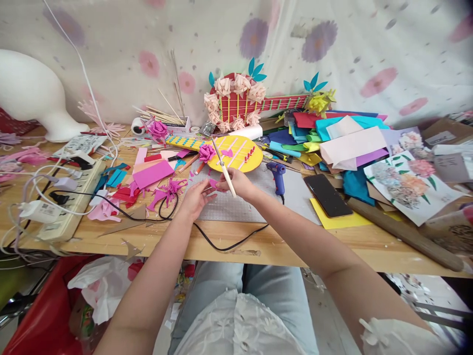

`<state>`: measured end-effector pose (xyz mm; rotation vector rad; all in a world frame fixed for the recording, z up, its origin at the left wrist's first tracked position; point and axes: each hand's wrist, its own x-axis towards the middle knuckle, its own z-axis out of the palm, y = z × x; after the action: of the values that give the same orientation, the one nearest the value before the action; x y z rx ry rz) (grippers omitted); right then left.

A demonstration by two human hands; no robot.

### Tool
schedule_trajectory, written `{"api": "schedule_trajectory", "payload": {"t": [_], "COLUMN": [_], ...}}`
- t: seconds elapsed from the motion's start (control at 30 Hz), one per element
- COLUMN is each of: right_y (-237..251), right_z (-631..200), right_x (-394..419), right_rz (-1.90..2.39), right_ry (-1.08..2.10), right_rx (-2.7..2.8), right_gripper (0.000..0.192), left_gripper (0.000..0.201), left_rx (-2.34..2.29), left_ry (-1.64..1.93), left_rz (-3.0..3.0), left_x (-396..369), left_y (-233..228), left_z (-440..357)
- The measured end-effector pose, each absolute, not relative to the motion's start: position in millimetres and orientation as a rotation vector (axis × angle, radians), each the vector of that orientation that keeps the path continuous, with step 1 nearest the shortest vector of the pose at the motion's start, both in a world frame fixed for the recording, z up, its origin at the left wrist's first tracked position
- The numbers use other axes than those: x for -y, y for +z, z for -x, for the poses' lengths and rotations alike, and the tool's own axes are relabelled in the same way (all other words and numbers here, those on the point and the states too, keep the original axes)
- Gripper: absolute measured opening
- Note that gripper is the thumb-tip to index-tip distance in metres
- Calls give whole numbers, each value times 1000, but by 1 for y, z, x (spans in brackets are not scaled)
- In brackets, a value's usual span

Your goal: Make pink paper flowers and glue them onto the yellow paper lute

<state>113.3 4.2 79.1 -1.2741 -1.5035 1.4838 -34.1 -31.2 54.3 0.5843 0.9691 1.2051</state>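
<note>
left hand [195, 197]: rested on the grey mat [236, 204] near the front edge of the tabletop [221, 241], fingers curled, thumb and forefinger pinching a small pink paper piece [213, 183].
right hand [238, 181]: closed around a white-handled tool [223, 166], its fingertips touching the same pink paper piece.
pink paper piece: lay between the two hands, just right of the left hand and just left of the right, so both hands were equally near.
tool axis: the long axis ran from the right hand up and leftward toward the back edge, its thin tip over the yellow paper guitar [229, 150].
blades or point: could not be told.
nearby: blue glue gun [277, 173] stood just right of the right hand; black phone [327, 195] lay farther toward the right edge.
</note>
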Motion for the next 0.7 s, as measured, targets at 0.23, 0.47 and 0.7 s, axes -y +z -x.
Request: {"api": "schedule_trajectory", "payload": {"t": [0.23, 0.47, 0.7], "right_y": [82, 79, 79], "right_z": [-124, -129, -126], "right_x": [-2, -2, -3], "right_rz": [1271, 1280, 1244], "right_ry": [1588, 1605, 1611], "right_rx": [1421, 1476, 1452], "right_gripper": [39, 38, 42], "left_gripper": [28, 28, 26], "left_rx": [-1104, -1173, -1135], "left_ry": [1100, 1131, 1161], "left_rz": [-760, -795, -775], "left_x": [32, 34, 35], "left_y": [64, 60, 59], "left_z": [25, 20, 18]}}
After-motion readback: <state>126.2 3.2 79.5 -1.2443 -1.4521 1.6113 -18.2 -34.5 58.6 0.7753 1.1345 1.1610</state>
